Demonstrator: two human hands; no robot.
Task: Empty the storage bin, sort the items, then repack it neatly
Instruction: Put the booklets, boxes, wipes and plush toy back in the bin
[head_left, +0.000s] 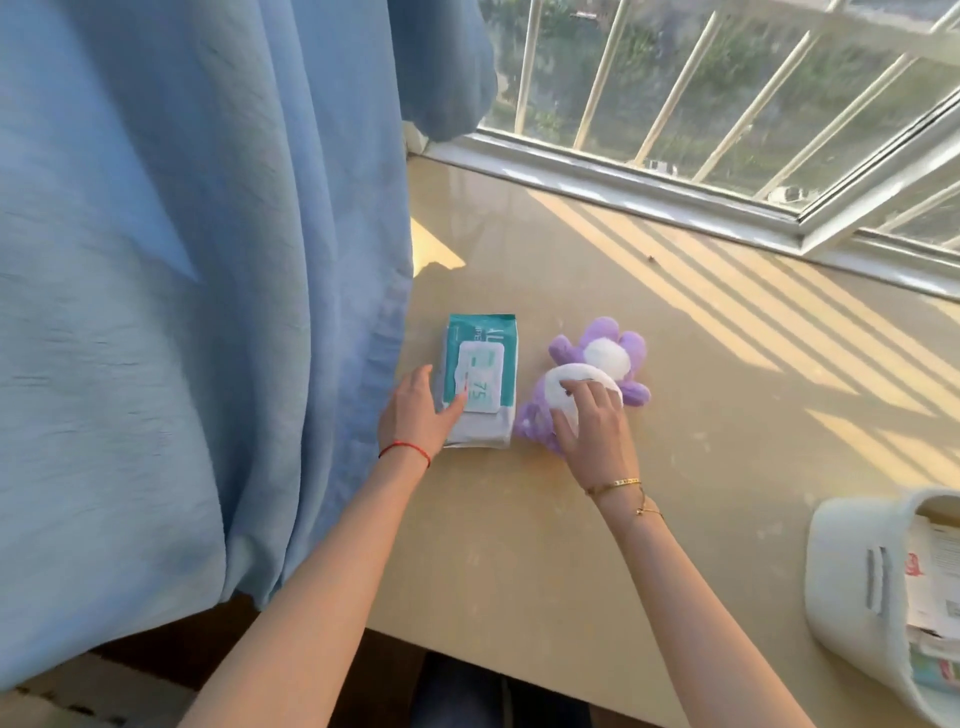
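A teal and white pack of wet wipes (478, 358) lies flat on the beige sill (571, 519) beside the curtain. My left hand (418, 413) rests on its near left side, fingers straight, thumb on the lid. To the right lie two purple plush flowers with white centres, the far plush flower (610, 351) free and the near plush flower (550, 410) partly under my right hand (592, 421), whose fingers curl over its white centre. The white storage bin (862, 577) lies on its side at the lower right, with papers and packets inside.
A blue curtain (197, 286) hangs along the left and touches the wipes pack. A barred window (727, 104) with a white frame runs along the far edge. The sill's front edge (498, 660) runs near my arms.
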